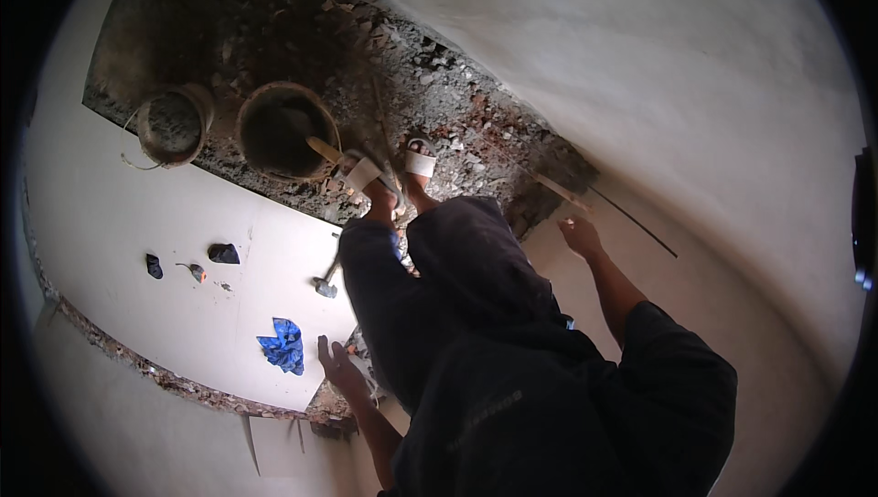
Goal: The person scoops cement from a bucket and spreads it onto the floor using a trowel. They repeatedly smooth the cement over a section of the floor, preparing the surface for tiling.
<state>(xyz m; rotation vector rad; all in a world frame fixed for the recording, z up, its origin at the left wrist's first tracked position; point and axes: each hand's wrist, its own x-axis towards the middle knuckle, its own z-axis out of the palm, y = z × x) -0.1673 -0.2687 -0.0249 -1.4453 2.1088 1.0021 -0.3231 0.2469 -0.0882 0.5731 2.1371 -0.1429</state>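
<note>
My left hand hangs near the right edge of a white panel, its fingers stretched out and holding nothing. Beside it on the panel lies a crumpled blue plastic sheet or bag. A hammer rests farther up, at the panel's edge by my leg. Over on the right, my right hand is raised with its fingers curled in. Just beyond those fingertips is the end of a thin wooden strip; whether they touch I cannot tell. Anything inside the fingers is too small to make out.
Rubble covers the ground around my sandals. Two buckets stand to the left: a smaller one holding grey material, and a larger one with a wooden-handled tool. A dark rod leans near the pale wall. Small black pieces dot the panel.
</note>
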